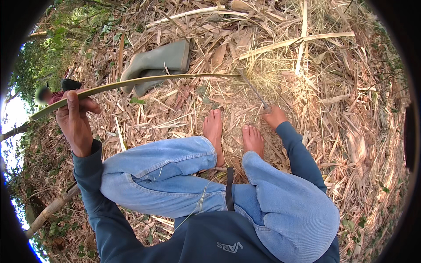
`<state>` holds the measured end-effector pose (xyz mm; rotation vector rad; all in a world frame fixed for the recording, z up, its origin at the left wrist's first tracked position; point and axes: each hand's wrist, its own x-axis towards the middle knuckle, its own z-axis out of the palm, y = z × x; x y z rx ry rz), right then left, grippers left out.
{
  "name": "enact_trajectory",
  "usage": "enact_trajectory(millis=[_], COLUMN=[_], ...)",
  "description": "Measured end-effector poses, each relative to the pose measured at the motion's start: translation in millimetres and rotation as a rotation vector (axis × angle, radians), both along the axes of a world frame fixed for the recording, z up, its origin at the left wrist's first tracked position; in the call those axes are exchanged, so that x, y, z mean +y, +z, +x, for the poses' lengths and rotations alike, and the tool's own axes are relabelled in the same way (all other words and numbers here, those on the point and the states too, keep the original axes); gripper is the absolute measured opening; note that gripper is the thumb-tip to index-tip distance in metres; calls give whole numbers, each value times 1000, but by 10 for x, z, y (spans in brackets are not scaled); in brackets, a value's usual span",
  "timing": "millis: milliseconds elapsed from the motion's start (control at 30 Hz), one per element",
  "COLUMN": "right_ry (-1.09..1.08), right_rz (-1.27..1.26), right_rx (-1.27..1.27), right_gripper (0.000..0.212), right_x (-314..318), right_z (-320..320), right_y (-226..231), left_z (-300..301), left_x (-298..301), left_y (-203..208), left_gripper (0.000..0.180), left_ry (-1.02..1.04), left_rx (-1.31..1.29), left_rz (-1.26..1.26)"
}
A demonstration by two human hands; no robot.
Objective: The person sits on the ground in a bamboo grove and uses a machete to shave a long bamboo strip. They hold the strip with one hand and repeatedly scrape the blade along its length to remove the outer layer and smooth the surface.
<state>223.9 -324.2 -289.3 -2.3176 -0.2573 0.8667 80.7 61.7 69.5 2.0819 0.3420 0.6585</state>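
A long, thin green bamboo strip [131, 82] runs in a gentle arc from the left across to the middle of the view. Near its left end, my left hand [78, 125] is closed on it, the thumb raised along the strip. My right hand [275, 117], beyond my right knee, is wrapped round the handle of a knife [255, 91] with a narrow blade. The blade points up and left, and its tip meets the strip's far end. Whether the edge is cutting into the strip I cannot tell. Pale, fine shavings [267, 65] lie around that spot.
A pair of grey-green rubber boots [160, 57] lies behind the strip. Split bamboo pieces [302, 39] rest on the leaf-littered ground. My bare feet [213, 131] are between the hands. A person in maroon [57, 96] is at the far left, above a bamboo pole [52, 208].
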Motion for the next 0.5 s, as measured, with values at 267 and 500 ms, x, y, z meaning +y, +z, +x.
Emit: enact_trajectory(millis=[267,500], right_ry=[116,112], right_rz=[455,357], right_rx=[25,-24], right_gripper=[26,26], right_x=[555,529], right_z=[-450,-320], right_y=[1090,965], left_z=[-38,-45], left_x=[18,-4], left_y=[-59,-78], left_gripper=[28,28], left_ry=[-6,-23], left_rx=[-59,-60], left_rz=[-31,7])
